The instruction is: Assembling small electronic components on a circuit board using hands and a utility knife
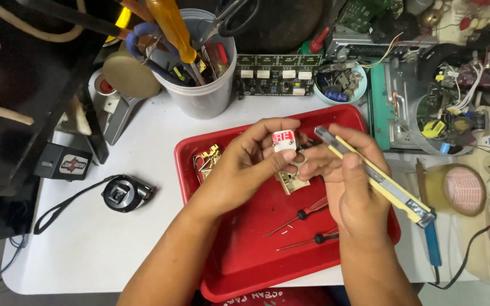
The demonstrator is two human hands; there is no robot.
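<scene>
My left hand (245, 164) holds a small white part with a red label (284, 139) above the red tray (239, 266). My right hand (347, 175) grips a yellow utility knife (381, 181), its blade end up near the white part and its handle slanting down to the right. The fingertips of both hands meet over a beige plastic piece (291, 182) lying in the tray. Two thin screwdrivers with red-and-black handles (307, 214) (313, 240) lie in the tray below my hands. Small brass parts (206, 158) sit at the tray's left end.
A white bucket of tools (199, 68) stands behind the tray, with a green circuit board (279, 73) and a bowl of small parts (338, 85) beside it. A tape measure (125, 192) lies at the left. Tape rolls (463, 190), a soldering iron (432, 243) and wired electronics crowd the right.
</scene>
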